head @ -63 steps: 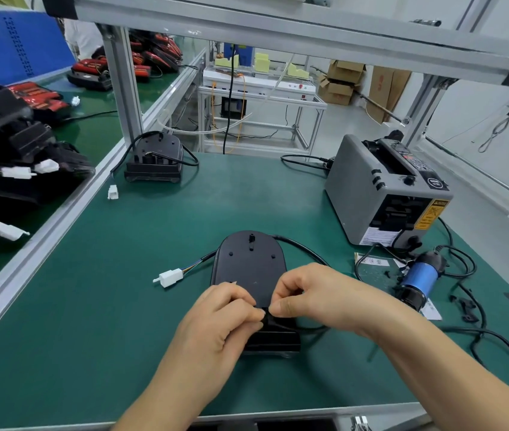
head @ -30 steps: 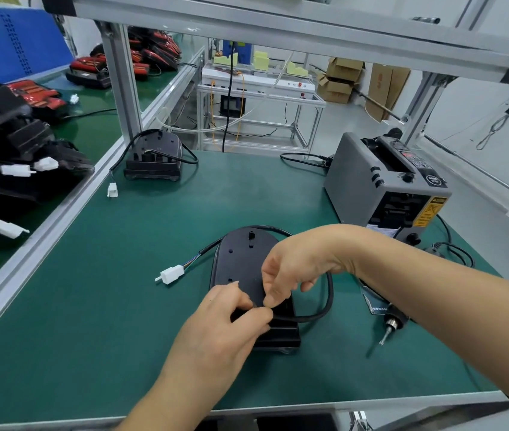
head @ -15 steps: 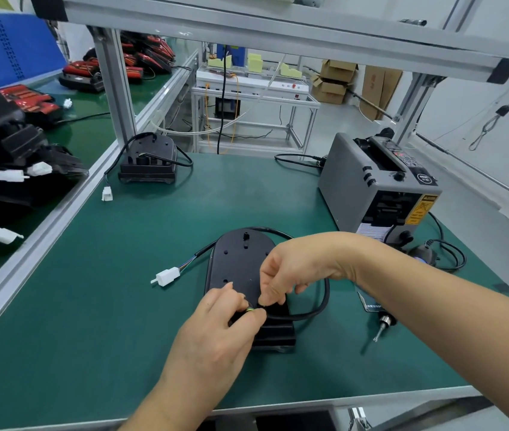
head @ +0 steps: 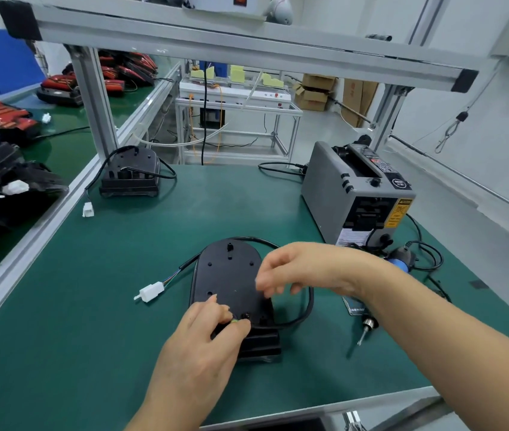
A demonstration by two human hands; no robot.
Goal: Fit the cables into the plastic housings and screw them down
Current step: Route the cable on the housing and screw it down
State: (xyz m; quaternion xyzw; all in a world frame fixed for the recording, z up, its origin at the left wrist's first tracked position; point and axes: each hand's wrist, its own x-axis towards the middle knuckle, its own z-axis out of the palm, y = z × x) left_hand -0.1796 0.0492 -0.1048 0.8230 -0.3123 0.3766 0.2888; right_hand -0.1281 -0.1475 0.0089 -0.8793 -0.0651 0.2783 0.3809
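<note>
Now, left hand [head: 212, 334] low on the near end of the black housing [head: 229, 275], pinching a small yellow-green piece [head: 234, 321] between thumb and forefinger. Right hand [head: 293, 272] lifted above the housing, fingers loosely curled and blurred, gripping nothing visible. Half a second ago, down beside the left fingertips. Housing near the front edge of the table [head: 91, 337], black cable [head: 311, 303] looped along its right side.

Single head-worn wide-angle view, facing forward and tilted down.

It looks from above the near edge of the green worktop [head: 91, 306], close over the left hand [head: 203, 346] and right hand [head: 293, 269]. The far worktop recedes beneath the aluminium frame [head: 247, 48], and straight lines bow near the picture's edges.
</note>
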